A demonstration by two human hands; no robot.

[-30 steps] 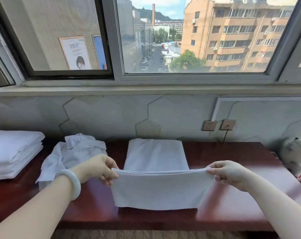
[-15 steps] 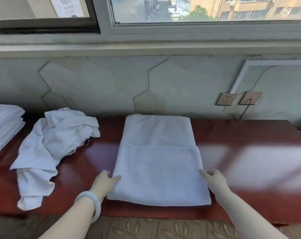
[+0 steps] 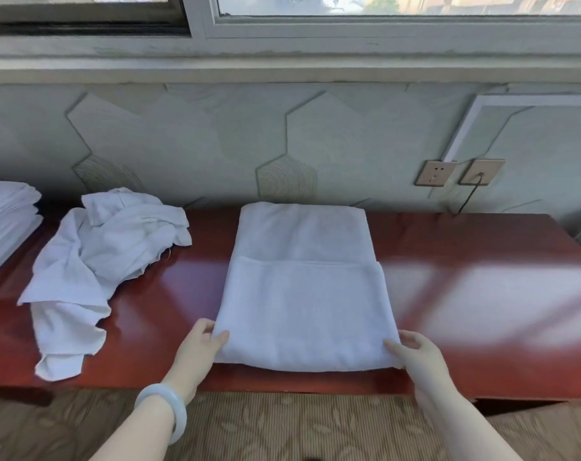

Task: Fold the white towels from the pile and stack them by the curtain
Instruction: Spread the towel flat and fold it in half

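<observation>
**On the red table: both hands pinching the towel's near corners**

At centre of the table [image 3: 482, 261] the white towel [image 3: 302, 294] is lying flat, long axis running near-to-far, short near edge facing the person. A doubled layer is covering its near half, w/ the fold's edge crossing left-right at mid-length.

L hand [image 3: 199, 351] is pinching the near-left corner, thumb lying on top, fingers curling at the side edge. R hand [image 3: 418, 357] is doing likewise at the near-right corner. Towel is sitting btwn the two hands, stretching away from them.

Crumpled pile [image 3: 106, 247] is lying left of it, apart; the folded stack [image 3: 6, 221] is sitting at far left.
</observation>
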